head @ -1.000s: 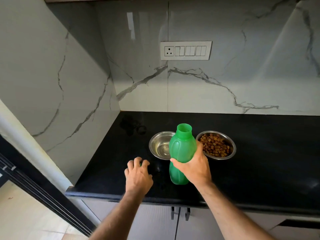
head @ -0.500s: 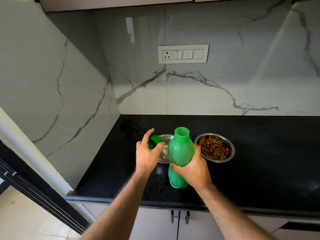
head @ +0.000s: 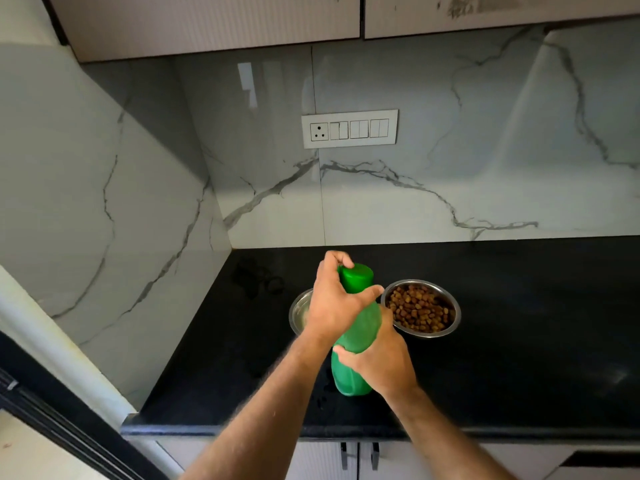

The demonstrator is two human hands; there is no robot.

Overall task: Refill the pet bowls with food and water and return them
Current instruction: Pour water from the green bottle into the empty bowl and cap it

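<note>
A green plastic bottle point(head: 356, 337) stands upright on the black counter point(head: 519, 368). My right hand point(head: 384, 362) grips its body from the right. My left hand point(head: 334, 303) holds the green cap point(head: 356, 277) on the bottle's mouth, fingers curled round it. Behind the bottle to the right sits a steel bowl point(head: 421, 308) full of brown kibble. A second steel bowl point(head: 300, 311) lies behind my left hand, mostly hidden; its contents cannot be made out.
The marble backsplash carries a switch plate point(head: 349, 128). Wall cabinets point(head: 221, 22) hang overhead. A marble side wall closes the counter on the left. Cabinet door handles point(head: 358, 453) show below the counter's front edge.
My left hand picked the green cap up from the counter, carried it over the left bowl and set it on the bottle's mouth. The right hand kept its grip on the bottle.
</note>
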